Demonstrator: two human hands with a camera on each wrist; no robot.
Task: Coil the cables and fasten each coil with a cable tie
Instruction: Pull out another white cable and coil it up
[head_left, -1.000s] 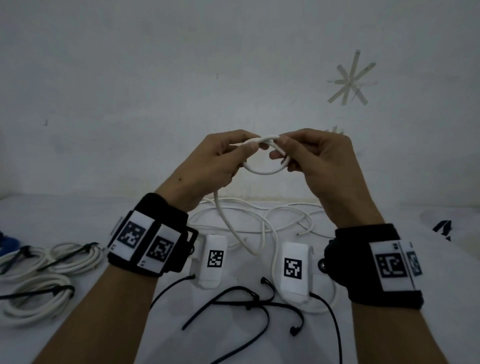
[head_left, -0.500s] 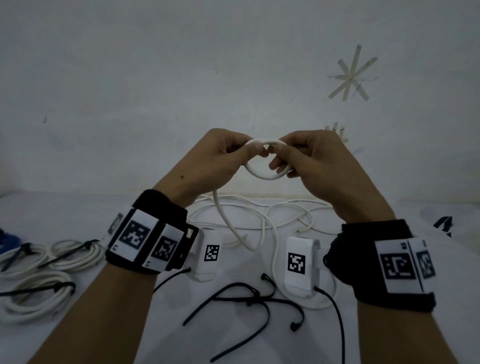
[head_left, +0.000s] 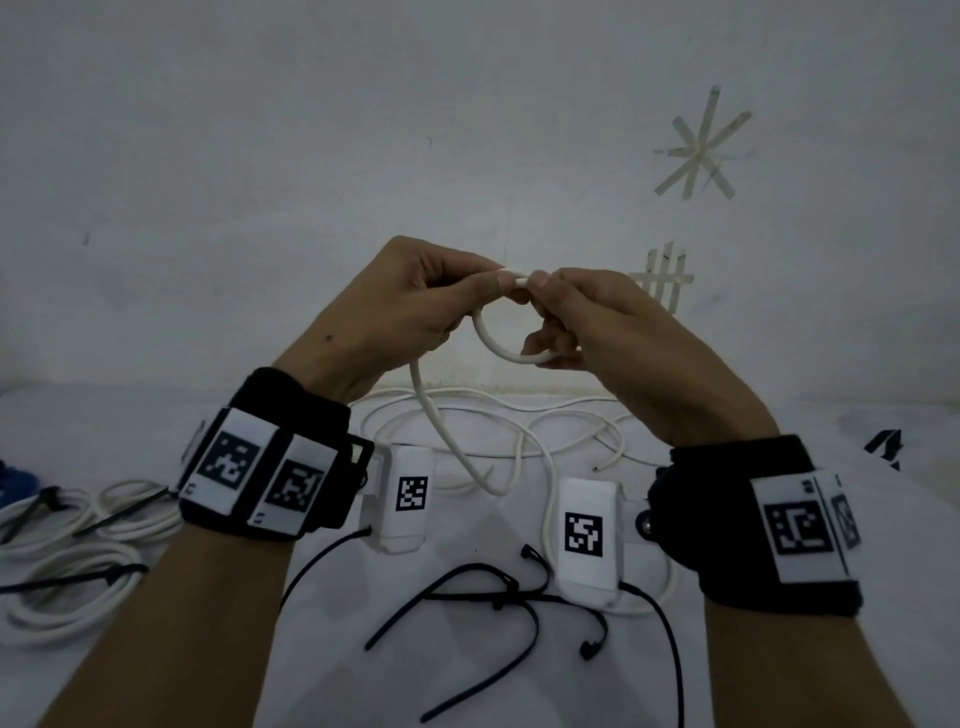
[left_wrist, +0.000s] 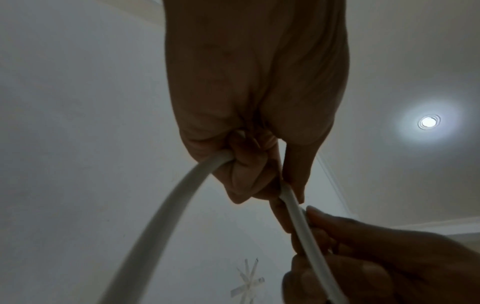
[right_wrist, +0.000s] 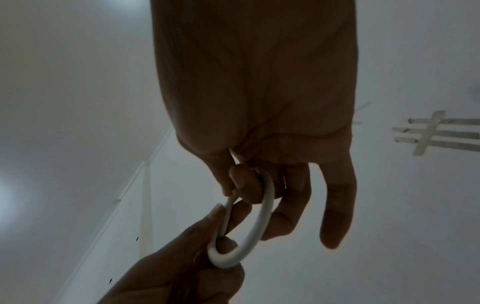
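Observation:
Both hands are raised in front of the wall, holding a white cable (head_left: 491, 343) bent into one small loop. My left hand (head_left: 415, 306) pinches the top of the loop between thumb and forefinger, and the cable (left_wrist: 182, 189) runs out of its curled fingers. My right hand (head_left: 582, 317) pinches the cable end at the loop's top, and the loop (right_wrist: 259, 226) hangs under its fingers. The rest of the cable (head_left: 519, 441) drops to the white table and lies there in loose tangled turns. Several black cable ties (head_left: 498, 592) lie on the table below my wrists.
Two tied white coils (head_left: 67, 545) with black ties lie at the left of the white table (head_left: 156, 415). A blue thing (head_left: 13, 478) shows at the far left edge. A small black item (head_left: 883, 447) lies at the right. Tape marks (head_left: 698, 150) are stuck on the wall.
Both hands have risen slightly and drawn closer at the fingertips. The small loop hangs a little lower and rounder between them.

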